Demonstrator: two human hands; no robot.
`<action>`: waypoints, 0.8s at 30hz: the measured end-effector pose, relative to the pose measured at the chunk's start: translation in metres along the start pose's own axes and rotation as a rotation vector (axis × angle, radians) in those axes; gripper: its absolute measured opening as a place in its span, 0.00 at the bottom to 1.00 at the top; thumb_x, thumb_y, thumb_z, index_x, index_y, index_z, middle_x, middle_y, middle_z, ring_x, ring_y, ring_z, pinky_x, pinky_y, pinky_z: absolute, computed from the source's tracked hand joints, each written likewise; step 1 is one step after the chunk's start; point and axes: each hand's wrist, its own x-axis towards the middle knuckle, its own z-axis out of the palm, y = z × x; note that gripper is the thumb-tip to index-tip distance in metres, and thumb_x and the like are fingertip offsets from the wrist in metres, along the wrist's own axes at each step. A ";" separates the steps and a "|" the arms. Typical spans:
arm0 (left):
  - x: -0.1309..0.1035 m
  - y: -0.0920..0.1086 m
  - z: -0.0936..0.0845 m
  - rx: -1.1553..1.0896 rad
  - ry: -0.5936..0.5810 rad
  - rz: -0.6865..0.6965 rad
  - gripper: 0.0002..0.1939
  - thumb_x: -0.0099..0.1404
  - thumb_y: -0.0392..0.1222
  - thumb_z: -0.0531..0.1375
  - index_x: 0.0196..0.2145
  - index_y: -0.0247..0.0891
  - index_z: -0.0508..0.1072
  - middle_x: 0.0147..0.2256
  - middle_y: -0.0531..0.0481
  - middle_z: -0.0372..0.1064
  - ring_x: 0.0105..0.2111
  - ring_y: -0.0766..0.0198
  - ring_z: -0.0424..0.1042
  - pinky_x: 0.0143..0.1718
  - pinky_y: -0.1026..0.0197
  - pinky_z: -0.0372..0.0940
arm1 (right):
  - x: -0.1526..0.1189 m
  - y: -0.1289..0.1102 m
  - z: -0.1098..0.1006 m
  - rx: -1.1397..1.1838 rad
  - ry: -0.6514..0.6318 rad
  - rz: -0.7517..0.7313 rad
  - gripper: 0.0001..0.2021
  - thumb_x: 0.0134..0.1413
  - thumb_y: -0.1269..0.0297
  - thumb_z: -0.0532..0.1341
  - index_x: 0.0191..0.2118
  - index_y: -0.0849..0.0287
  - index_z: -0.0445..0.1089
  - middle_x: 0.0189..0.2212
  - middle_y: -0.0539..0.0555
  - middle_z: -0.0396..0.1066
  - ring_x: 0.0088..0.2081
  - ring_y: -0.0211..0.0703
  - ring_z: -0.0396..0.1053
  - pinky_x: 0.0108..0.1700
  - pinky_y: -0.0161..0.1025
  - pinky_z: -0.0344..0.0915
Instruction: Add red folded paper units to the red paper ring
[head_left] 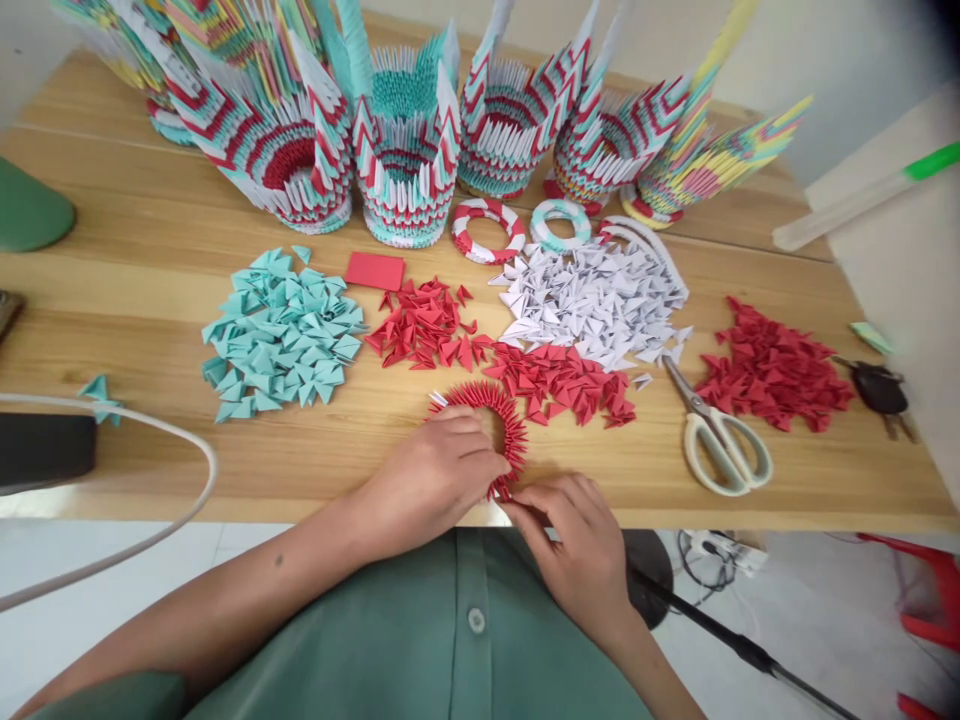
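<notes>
A curved chain of folded red paper pieces [514,430] lies at the table's front edge, with a bit of white at its upper left end. My left hand [442,470] is closed over the chain's left side and grips it. At the chain's lower end, the thumb and fingers of my right hand [566,525] pinch together at a small paper piece; its shape is mostly hidden by the fingertips. Just beyond the chain are loose red folded paper pieces [559,380], and further back a heap of white folded pieces [592,300].
Turquoise pieces [281,335] are heaped at left, more red pieces [776,370] at right beside scissors [724,440] and keys [881,390]. Paper swan baskets [409,180] line the back, with paper rings [487,232] before them. A white cable [202,450] arcs at left.
</notes>
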 end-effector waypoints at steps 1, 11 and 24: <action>0.000 0.000 0.000 0.000 0.004 0.003 0.16 0.73 0.33 0.49 0.31 0.35 0.74 0.25 0.49 0.68 0.28 0.63 0.65 0.39 0.58 0.66 | 0.000 0.000 0.000 0.004 0.000 0.001 0.03 0.59 0.69 0.64 0.36 0.56 0.69 0.27 0.49 0.72 0.30 0.41 0.66 0.34 0.40 0.59; 0.002 0.001 -0.001 -0.017 0.003 0.019 0.15 0.73 0.34 0.51 0.31 0.34 0.74 0.26 0.48 0.70 0.28 0.63 0.66 0.41 0.57 0.66 | 0.006 -0.003 0.003 0.013 0.005 0.005 0.04 0.61 0.69 0.63 0.33 0.56 0.70 0.26 0.50 0.70 0.30 0.41 0.64 0.33 0.40 0.58; -0.001 -0.003 0.002 -0.040 -0.006 -0.005 0.10 0.71 0.32 0.56 0.33 0.35 0.74 0.29 0.49 0.73 0.31 0.64 0.69 0.49 0.54 0.65 | 0.006 0.005 -0.001 0.072 -0.036 0.013 0.05 0.63 0.67 0.61 0.34 0.57 0.70 0.27 0.50 0.70 0.31 0.40 0.64 0.34 0.40 0.60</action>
